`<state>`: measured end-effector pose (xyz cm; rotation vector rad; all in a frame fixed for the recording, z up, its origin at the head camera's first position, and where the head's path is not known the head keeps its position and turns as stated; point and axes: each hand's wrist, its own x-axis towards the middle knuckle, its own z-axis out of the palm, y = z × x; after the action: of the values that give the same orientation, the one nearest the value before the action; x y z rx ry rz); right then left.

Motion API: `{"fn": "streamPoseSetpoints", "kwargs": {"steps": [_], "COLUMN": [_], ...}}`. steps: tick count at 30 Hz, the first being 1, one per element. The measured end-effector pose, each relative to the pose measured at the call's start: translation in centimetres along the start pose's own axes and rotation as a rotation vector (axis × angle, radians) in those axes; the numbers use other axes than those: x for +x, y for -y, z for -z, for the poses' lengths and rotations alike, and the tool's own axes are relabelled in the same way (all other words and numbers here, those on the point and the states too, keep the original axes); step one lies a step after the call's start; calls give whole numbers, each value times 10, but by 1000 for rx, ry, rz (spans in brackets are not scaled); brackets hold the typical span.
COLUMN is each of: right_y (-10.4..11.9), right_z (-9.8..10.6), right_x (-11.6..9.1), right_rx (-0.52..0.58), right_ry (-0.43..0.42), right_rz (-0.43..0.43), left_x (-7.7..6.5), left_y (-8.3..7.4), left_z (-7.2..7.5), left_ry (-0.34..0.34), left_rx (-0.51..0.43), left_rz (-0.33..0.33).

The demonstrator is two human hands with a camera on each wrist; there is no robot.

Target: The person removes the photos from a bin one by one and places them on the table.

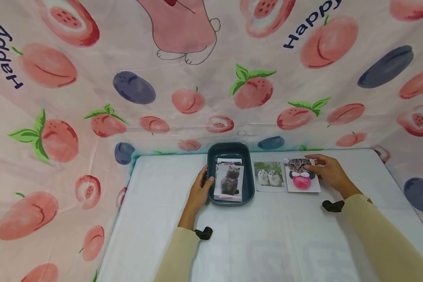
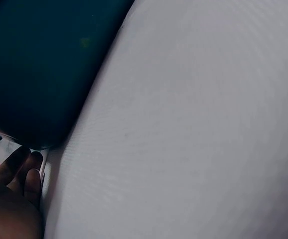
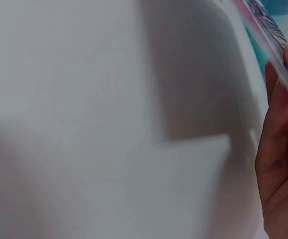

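My right hand [image 1: 329, 172] pinches a picture card of a tabby cat with a pink ball [image 1: 301, 181] by its upper right edge. In the right wrist view the card [image 3: 271, 40] is tilted above the cloth, between thumb and fingers [image 3: 276, 129]. Left of it lies a card with two small white-grey animals [image 1: 269, 178]. A dark teal tray [image 1: 248, 188] holds a small stack of cards, topped by a grey cat card [image 1: 230, 181]. My left hand [image 1: 199, 190] grips the tray's left side, thumb at the rim; its fingers [image 2: 33, 184] touch the tray's outside [image 2: 44, 64] in the left wrist view.
A white cloth [image 1: 268, 235] covers the table. Behind it and along the sides hangs a pink sheet [image 1: 204, 78] printed with fruit, close to the tray's far end. Dark bands with small devices [image 1: 204, 233] sit at both wrists.
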<state>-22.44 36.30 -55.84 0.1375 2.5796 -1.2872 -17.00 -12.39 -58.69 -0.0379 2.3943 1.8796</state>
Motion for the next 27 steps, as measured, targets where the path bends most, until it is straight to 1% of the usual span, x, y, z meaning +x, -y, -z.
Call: {"fn": "streamPoseSetpoints", "kwargs": {"steps": [4, 7, 10, 12, 14, 17, 19, 21, 26, 27], "right_y": [-1, -1, 0, 2, 3, 5, 5, 5, 4, 4], "right_z": [-1, -3, -7, -9, -11, -11, -12, -12, -10, -10], "right_x": [6, 9, 11, 11, 12, 12, 12, 12, 10, 9], "right_rx": [-43, -82, -112, -123, -138, -164, -178, -192, -217, -219], "right_ry": [-20, -32, -45, -47, -55, -78, -97, -110, -125, -127], "right_rz": [16, 31, 35, 35, 33, 40, 42, 41, 22, 20], "left_x": [1, 1, 0, -3, -7, -13, -15, -12, -2, -1], "left_y": [1, 1, -2, -9, -20, -34, -38, -32, -7, -4], "left_z": [0, 0, 0, 0, 1, 2, 3, 2, -1, -1], "left_ry": [0, 1, 4, 8, 16, 21, 21, 14, 8, 8], "left_rx": [-7, -7, -4, -3, -8, -11, -15, -10, -1, -2], "left_rz": [-5, 12, 37, 48, 53, 35, 27, 23, 20, 16]}}
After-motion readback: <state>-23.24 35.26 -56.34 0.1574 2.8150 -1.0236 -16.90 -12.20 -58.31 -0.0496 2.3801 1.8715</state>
